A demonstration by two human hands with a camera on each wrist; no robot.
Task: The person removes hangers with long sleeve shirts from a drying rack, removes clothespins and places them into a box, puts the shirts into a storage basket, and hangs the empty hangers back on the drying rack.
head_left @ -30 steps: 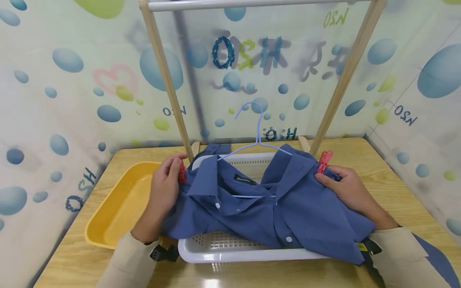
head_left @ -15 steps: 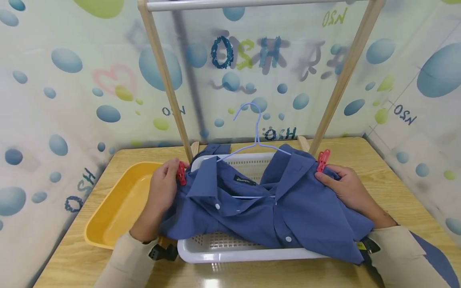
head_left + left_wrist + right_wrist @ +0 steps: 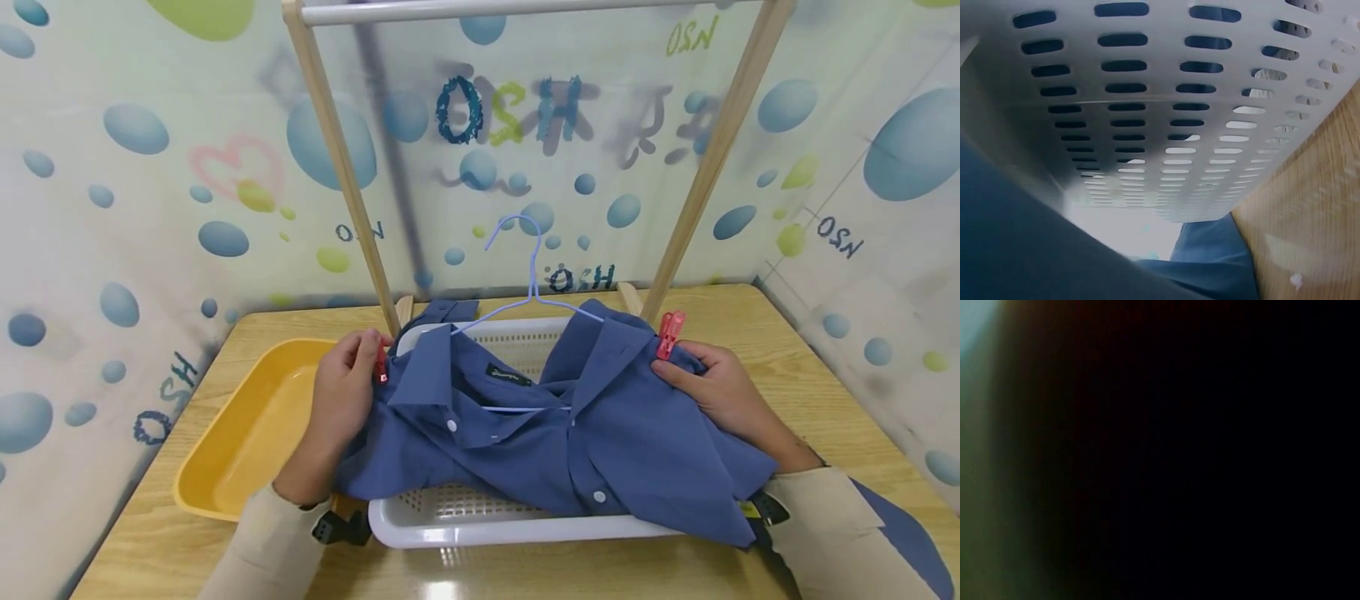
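On the left, one shallow yellow tray (image 3: pixel 255 433), smooth and round-cornered, sits on the wood-grained table (image 3: pixel 795 358). Beside it the left hand (image 3: pixel 343 392) grips one shoulder of a blue cloth shirt (image 3: pixel 540 467), right at the first of two red clips (image 3: pixel 382 367). In the middle, the shirt drapes over one white plastic basket (image 3: pixel 525 531), its walls pierced with rows of slots; two round white buttons show on the shirt's front. One thin blue hanger (image 3: pixel 532 290) runs inside the collar, its curved hook standing up bare. Behind rises a rack (image 3: pixel 341 167) with two wooden posts and one smooth rail. The second red clip stands on the other shoulder, which the right hand (image 3: pixel 716 387) pinches, thumb in front.
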